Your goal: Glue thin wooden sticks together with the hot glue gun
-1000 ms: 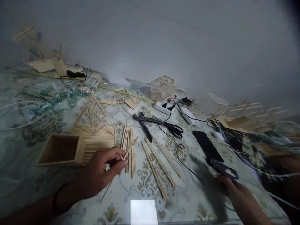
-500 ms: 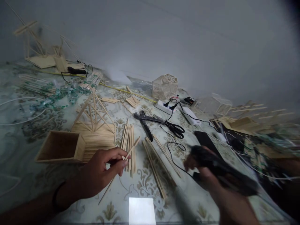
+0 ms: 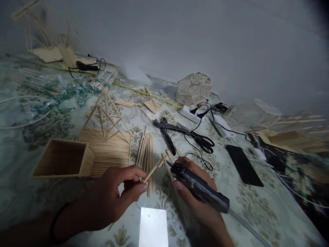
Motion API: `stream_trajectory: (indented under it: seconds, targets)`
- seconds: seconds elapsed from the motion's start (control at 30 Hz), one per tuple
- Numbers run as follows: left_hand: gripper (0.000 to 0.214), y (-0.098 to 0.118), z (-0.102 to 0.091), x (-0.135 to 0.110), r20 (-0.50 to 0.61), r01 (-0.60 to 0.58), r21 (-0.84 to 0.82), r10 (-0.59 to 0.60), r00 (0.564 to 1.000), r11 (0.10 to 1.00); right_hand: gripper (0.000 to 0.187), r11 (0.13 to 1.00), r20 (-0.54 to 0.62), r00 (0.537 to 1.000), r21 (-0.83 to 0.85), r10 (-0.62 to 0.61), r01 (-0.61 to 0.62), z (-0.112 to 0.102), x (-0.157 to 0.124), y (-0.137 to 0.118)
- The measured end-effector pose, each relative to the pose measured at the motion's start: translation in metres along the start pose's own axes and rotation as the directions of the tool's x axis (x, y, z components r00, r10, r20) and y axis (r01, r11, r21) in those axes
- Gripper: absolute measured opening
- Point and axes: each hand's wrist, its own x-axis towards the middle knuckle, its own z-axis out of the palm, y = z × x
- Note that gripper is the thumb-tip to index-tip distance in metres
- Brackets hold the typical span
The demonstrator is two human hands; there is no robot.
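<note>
My left hand pinches a thin wooden stick that slants up to the right; a short piece seems attached at its far end. My right hand is wrapped round a black glue gun, with a grey glue stick jutting from its rear. The gun's nozzle is close to the stick's tip; whether they touch I cannot tell. Behind my left hand stands a stick-built model with a slatted base, a triangular frame and an open box. Loose sticks lie beside it.
Pliers and black scissors lie beyond my hands. A black phone-like slab is at the right, a white card at the front. Behind are a power strip with cables, a stick polyhedron and plastic-wrapped sticks.
My right hand has brought the glue gun leftward to the tip of the stick. My left hand keeps its pinch and has shifted slightly right. The view has turned a little.
</note>
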Motion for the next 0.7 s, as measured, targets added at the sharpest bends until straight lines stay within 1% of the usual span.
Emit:
stream_trajectory:
  seconds: [0.17,0.37,0.53,0.7]
  targets:
    - [0.022,-0.0018,0.0001,0.0005,0.005,-0.004,0.014,0.004,1.000,1.000,0.023,0.999,-0.013,0.999,0.009,-0.033,0.033,0.0011,0.0018,-0.0022]
    - [0.020,-0.0042,0.0011,-0.0004,-0.002,-0.020,0.015,0.020,1.000,1.000,0.025,0.999,0.012,1.000,-0.040,0.014,-0.013,0.0014,0.0010,-0.0030]
    - [0.019,0.0008,0.0001,0.0003,-0.004,-0.022,0.014,0.022,1.000,1.000,0.023,0.998,0.014,1.000,-0.056,0.005,-0.005,0.0023,0.0008,-0.0021]
    - [0.021,0.0011,0.0003,0.0009,-0.015,-0.036,0.036,0.037,0.999,0.999,0.031,0.999,0.009,1.000,-0.048,0.015,-0.015,0.0030,0.0015,-0.0032]
